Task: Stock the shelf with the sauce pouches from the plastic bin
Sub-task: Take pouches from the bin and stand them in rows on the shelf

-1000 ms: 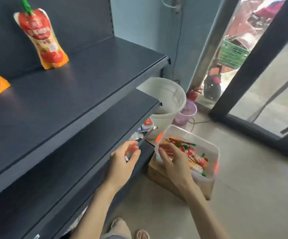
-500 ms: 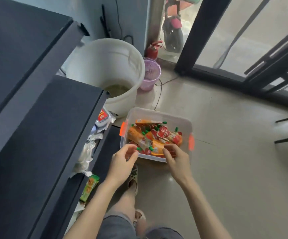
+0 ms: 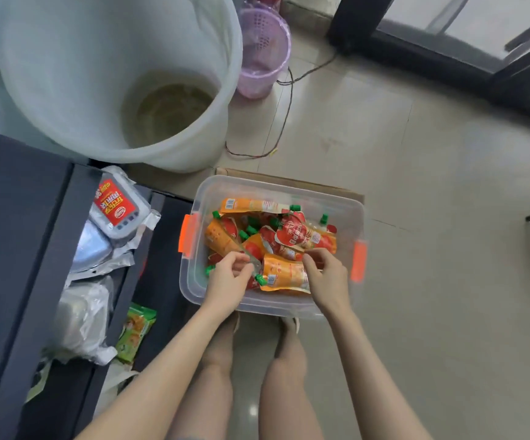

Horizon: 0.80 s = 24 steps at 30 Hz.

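One dark shelf is recorded at left, with a white bucket beyond it. A clear plastic bin is set on the floor beside the shelf, and sauce pouches are heaped inside. A green-capped pouch is pinched by the left hand. An orange pouch is grasped by the right hand.

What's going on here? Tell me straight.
A person stands over the clear plastic bin, which sits on a cardboard box beside the dark shelf. Both hands are down among the sauce pouches. The left hand pinches a green-capped pouch near its spout, and the right hand curls its fingers on an orange pouch. Neither pouch is lifted out yet.
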{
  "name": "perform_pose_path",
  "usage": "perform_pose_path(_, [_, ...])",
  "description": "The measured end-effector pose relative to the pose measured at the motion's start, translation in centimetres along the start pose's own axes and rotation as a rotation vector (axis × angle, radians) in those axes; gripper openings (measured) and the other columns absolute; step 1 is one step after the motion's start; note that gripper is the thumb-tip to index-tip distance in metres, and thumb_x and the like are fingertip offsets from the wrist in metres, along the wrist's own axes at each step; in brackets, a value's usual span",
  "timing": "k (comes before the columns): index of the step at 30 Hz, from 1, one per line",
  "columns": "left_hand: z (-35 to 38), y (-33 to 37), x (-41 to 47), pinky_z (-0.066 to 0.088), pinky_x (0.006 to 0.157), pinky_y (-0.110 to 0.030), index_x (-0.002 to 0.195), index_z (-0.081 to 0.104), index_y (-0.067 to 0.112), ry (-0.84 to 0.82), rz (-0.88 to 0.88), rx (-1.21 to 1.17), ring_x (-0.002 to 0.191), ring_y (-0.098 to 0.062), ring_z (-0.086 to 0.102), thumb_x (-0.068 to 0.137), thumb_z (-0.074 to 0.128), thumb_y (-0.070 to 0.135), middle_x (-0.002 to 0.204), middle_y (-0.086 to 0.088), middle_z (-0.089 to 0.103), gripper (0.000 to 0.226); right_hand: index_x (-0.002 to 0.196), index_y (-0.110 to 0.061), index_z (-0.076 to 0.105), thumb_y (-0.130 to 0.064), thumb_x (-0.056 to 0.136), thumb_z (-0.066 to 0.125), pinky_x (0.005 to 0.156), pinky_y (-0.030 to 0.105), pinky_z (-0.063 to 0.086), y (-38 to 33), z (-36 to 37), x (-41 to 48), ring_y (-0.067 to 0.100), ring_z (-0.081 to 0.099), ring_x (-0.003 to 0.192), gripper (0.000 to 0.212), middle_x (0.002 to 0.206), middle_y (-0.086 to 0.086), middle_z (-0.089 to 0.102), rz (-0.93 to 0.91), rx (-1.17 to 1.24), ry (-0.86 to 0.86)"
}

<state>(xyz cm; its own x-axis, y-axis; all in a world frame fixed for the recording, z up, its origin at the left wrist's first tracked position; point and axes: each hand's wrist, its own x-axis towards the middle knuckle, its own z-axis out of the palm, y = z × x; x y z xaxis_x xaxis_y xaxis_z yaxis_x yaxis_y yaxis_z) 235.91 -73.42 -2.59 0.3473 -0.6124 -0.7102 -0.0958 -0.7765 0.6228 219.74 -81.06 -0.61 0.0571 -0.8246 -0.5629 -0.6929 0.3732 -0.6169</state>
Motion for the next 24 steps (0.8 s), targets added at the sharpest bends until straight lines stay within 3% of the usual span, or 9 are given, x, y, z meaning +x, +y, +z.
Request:
perform_pose_path(3, [2.4, -0.8, 3.3, 0.042, 0.079, -0.022, 0.11, 0.057, 0.017, 0.065, -0.024, 0.009, 0.1, -0.013, 0.056, 0.091, 0.058, 0.02, 0.106, 0.003, 0.06, 0.019, 0.092, -0.015, 0.068, -0.021, 0.09, 0.059, 0.067, 0.017, 0.04, 2.1, 1.2, 4.0, 0.01, 0.06, 0.084, 0.011, 0.085, -0.006, 0.067, 0.015, -0.044, -0.059])
perform_pose_path(7, [4.9, -2.0, 7.3, 0.039, 0.095, -0.031, 0.124, 0.053, 0.016, 0.154, 0.013, 0.097, 0.116, -0.017, 0.049, 0.091, 0.058, 0.026, 0.125, -0.001, 0.053, 0.035, 0.11, -0.012, 0.064, -0.024, 0.09, 0.06, 0.081, 0.025, 0.041, 5.0, 2.8, 9.0, 0.014, 0.058, 0.099, 0.023, 0.109, 0.002, 0.067, 0.016, -0.089, -0.189])
perform_pose_path(11, [5.3, -4.2, 10.5, 0.013, 0.111, -0.041, 0.132, 0.047, 0.019, 0.18, 0.178, 0.595, 0.131, -0.019, 0.035, 0.09, 0.053, 0.044, 0.137, 0.0, 0.048, 0.049, 0.131, -0.015, 0.052, -0.028, 0.088, 0.064, 0.093, 0.028, 0.04, 7.0, 4.1, 12.6, 0.016, 0.052, 0.114, 0.046, 0.13, 0.003, 0.058, -0.002, -0.074, -0.274])
perform_pose_path(15, [4.3, -6.0, 12.4, 0.005, 0.112, -0.044, 0.121, 0.055, 0.021, 0.157, 0.23, 0.71, 0.127, -0.021, 0.039, 0.085, 0.052, 0.057, 0.126, -0.001, 0.056, 0.051, 0.136, -0.017, 0.046, -0.031, 0.082, 0.07, 0.108, 0.044, 0.034, 8.8, 4.9, 14.8, 0.023, 0.043, 0.128, 0.06, 0.139, 0.006, 0.049, -0.145, -0.175, -0.253])
perform_pose_path(17, [4.3, -6.3, 12.9, 0.005, 0.11, -0.045, 0.107, 0.06, 0.024, 0.156, 0.263, 0.704, 0.122, -0.02, 0.041, 0.082, 0.054, 0.06, 0.117, 0.003, 0.06, 0.044, 0.134, -0.017, 0.046, -0.033, 0.078, 0.073, 0.106, 0.047, 0.033, 9.6, 5.1, 15.4, 0.023, 0.044, 0.124, 0.064, 0.136, 0.006, 0.049, -0.148, -0.214, -0.239])
perform_pose_path(21, [4.6, -6.3, 13.6, 0.006, 0.102, -0.042, 0.1, 0.064, 0.029, 0.086, 0.257, 0.683, 0.115, -0.018, 0.039, 0.076, 0.054, 0.066, 0.105, 0.009, 0.061, 0.045, 0.129, -0.019, 0.047, -0.038, 0.069, 0.079, 0.105, 0.045, 0.029, 10.8, 5.3, 16.1, 0.022, 0.043, 0.12, 0.071, 0.128, 0.003, 0.051, -0.135, -0.346, -0.207])
perform_pose_path(24, [4.6, -6.0, 14.3, 0.008, 0.097, -0.041, 0.089, 0.062, 0.035, 0.035, 0.236, 0.704, 0.11, -0.018, 0.038, 0.075, 0.055, 0.067, 0.094, 0.012, 0.055, 0.036, 0.112, -0.018, 0.055, -0.043, 0.066, 0.079, 0.1, 0.049, 0.037, 10.5, 5.1, 16.8, 0.024, 0.052, 0.111, 0.057, 0.117, 0.003, 0.058, -0.12, -0.376, -0.277])
